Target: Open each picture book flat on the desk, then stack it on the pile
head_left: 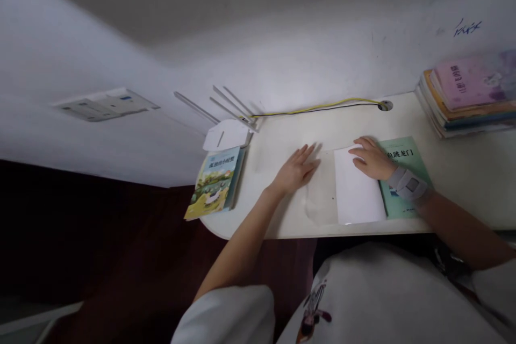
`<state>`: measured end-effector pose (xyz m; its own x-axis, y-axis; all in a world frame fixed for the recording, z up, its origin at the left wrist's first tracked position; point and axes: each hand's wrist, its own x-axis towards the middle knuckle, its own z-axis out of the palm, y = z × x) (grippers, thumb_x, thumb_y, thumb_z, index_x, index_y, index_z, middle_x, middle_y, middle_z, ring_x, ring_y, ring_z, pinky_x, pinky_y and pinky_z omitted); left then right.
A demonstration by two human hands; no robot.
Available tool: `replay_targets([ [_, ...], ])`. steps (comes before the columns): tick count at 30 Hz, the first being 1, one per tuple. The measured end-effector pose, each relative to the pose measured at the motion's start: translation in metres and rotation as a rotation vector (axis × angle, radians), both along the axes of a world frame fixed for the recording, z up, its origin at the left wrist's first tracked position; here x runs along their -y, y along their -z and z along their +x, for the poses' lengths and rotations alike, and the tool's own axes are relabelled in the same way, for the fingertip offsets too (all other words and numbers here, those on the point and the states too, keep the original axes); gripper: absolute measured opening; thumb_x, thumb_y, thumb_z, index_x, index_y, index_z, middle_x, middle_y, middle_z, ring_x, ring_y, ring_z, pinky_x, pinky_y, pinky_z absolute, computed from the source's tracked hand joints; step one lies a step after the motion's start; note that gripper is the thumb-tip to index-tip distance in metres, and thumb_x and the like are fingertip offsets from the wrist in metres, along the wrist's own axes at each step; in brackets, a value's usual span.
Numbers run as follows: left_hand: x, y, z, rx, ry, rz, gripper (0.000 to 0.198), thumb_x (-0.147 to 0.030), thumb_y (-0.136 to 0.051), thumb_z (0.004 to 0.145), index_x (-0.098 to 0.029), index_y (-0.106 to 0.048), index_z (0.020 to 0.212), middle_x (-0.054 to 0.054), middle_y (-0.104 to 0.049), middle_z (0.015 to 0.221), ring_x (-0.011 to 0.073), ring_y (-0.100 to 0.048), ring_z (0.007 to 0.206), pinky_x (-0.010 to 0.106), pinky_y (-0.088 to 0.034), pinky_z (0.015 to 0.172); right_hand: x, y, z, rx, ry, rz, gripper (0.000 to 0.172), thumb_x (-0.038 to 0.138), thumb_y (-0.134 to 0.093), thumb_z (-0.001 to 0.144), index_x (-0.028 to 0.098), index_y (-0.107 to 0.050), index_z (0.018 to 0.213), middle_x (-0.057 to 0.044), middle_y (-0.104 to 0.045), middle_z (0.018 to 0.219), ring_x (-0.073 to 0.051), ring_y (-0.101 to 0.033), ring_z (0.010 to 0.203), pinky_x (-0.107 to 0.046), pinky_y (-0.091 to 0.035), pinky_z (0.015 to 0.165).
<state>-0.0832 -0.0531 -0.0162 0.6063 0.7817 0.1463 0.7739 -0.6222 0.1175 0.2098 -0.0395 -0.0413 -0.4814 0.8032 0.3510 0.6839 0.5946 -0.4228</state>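
A green book [403, 149] with Chinese lettering lies on the white desk near its front edge. To its left is a white sheet [358, 196], either paper or an inside page; I cannot tell which. Further left extends a clear plastic sheet [322, 199], lying flat like a book cover. My right hand [373, 158], with a grey band on the wrist, rests across the white sheet and the green book, fingers apart. Beside the plastic's left edge is my left hand [296, 169], fingers stretched out and holding nothing.
A white router [228, 134] with several antennas stands at the back left, behind colourful books [215, 183] at the desk's left end. A yellow cable [322, 109] runs along the wall to a desk hole [386, 106]. Stacked books [463, 91] sit at the back right.
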Motion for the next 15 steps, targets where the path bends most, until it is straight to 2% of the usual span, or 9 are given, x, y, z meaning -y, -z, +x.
replay_targets([
  [2,0.021,-0.009,0.001,0.013,-0.132,0.085,0.032,-0.027,-0.041,0.094,-0.022,-0.066,0.113,0.011,-0.047,0.144,0.0301,-0.032,0.139,0.059,-0.028,0.112,-0.001,0.001,-0.001,-0.018,0.001,-0.006,0.031,0.023,-0.049,0.084,0.021,-0.069,0.107,-0.012,-0.055,0.125,-0.029,-0.043,0.123,-0.055,-0.038,0.103],
  [4,0.052,-0.016,0.020,0.052,-0.213,0.147,0.035,-0.025,-0.039,0.095,-0.020,-0.061,0.122,0.013,-0.048,0.142,0.0293,-0.032,0.140,0.058,-0.029,0.112,-0.001,0.001,-0.001,-0.058,0.002,-0.018,0.030,0.027,-0.049,0.086,0.022,-0.069,0.108,-0.011,-0.055,0.127,-0.029,-0.043,0.125,-0.055,-0.037,0.105],
  [5,0.069,-0.018,0.035,0.079,-0.199,0.158,0.038,-0.027,-0.038,0.096,-0.019,-0.055,0.128,0.014,-0.046,0.144,0.0283,-0.030,0.141,0.056,-0.030,0.112,-0.002,0.001,-0.002,-0.087,0.005,-0.027,0.030,0.030,-0.050,0.087,0.022,-0.068,0.110,-0.012,-0.054,0.129,-0.029,-0.043,0.126,-0.055,-0.037,0.106],
  [7,0.102,-0.016,0.072,0.086,-0.056,0.124,0.051,-0.040,-0.040,0.096,-0.015,-0.041,0.141,0.016,-0.038,0.149,0.0276,-0.023,0.143,0.052,-0.029,0.113,-0.004,0.002,-0.001,-0.162,0.026,-0.052,0.034,0.037,-0.050,0.089,0.020,-0.066,0.114,-0.013,-0.050,0.135,-0.029,-0.042,0.129,-0.053,-0.036,0.107],
  [9,0.125,-0.010,0.109,0.061,0.083,0.114,0.068,-0.055,-0.043,0.091,-0.013,-0.035,0.144,0.017,-0.033,0.152,0.0310,-0.014,0.145,0.054,-0.023,0.115,-0.006,0.003,0.001,-0.225,0.050,-0.087,0.040,0.042,-0.048,0.090,0.020,-0.061,0.120,-0.014,-0.046,0.141,-0.028,-0.039,0.133,-0.051,-0.035,0.109],
  [10,0.132,-0.006,0.125,0.053,0.122,0.119,0.069,-0.056,-0.043,0.090,-0.013,-0.035,0.144,0.017,-0.031,0.152,0.0314,-0.012,0.145,0.057,-0.019,0.115,-0.007,0.003,0.002,-0.240,0.057,-0.103,0.042,0.043,-0.048,0.091,0.020,-0.059,0.123,-0.014,-0.044,0.143,-0.028,-0.038,0.134,-0.051,-0.034,0.109],
  [12,0.137,0.003,0.145,0.043,0.149,0.140,0.061,-0.047,-0.044,0.093,-0.017,-0.035,0.144,0.015,-0.030,0.153,0.0315,-0.013,0.145,0.059,-0.016,0.115,-0.007,0.005,0.004,-0.226,0.050,-0.122,0.045,0.044,-0.048,0.090,0.021,-0.056,0.128,-0.013,-0.040,0.147,-0.028,-0.034,0.137,-0.052,-0.033,0.110],
  [15,0.135,0.012,0.152,0.019,0.162,0.179,0.048,-0.028,-0.041,0.096,-0.019,-0.038,0.143,0.013,-0.033,0.152,0.0295,-0.018,0.144,0.059,-0.016,0.115,-0.006,0.005,0.005,-0.150,0.017,-0.121,0.050,0.043,-0.052,0.088,0.019,-0.052,0.132,-0.014,-0.034,0.150,-0.030,-0.027,0.141,-0.053,-0.031,0.111],
])
